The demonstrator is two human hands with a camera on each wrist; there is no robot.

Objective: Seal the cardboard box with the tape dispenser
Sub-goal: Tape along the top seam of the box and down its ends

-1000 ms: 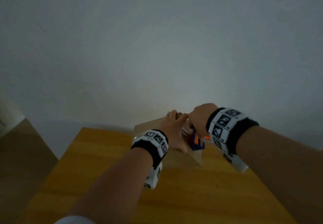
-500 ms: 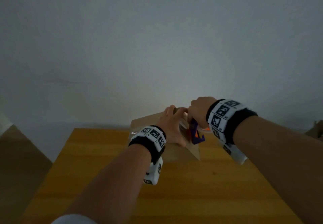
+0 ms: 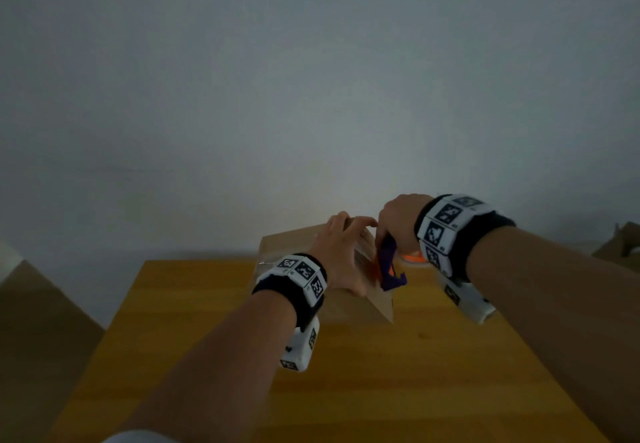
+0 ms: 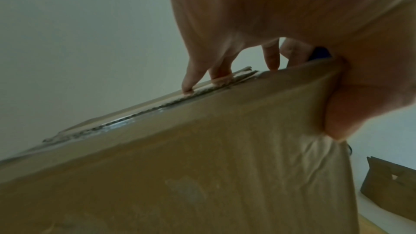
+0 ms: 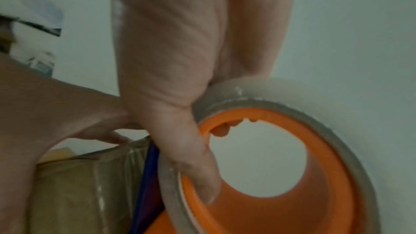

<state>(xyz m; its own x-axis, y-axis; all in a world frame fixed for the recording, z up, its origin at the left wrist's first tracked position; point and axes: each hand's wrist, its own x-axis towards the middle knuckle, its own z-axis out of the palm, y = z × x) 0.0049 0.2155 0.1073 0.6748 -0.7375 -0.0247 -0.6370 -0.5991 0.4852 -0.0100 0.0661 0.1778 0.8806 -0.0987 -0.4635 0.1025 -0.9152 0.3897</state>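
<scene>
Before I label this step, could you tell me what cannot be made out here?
- Head view: top seam of the cardboard box, under the left hand and right hand.
- Right wrist view: cutter of the tape dispenser, behind the fingers, blurred.
- Head view: a second box, cut off by the right edge.

Wall point(image 3: 311, 96) behind cardboard box point(image 3: 287, 247); room over tabletop point(image 3: 346, 390)

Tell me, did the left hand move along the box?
No, hardly. Judged against the cardboard box, the left hand stays pressed on the same spot at its far top edge.
</scene>
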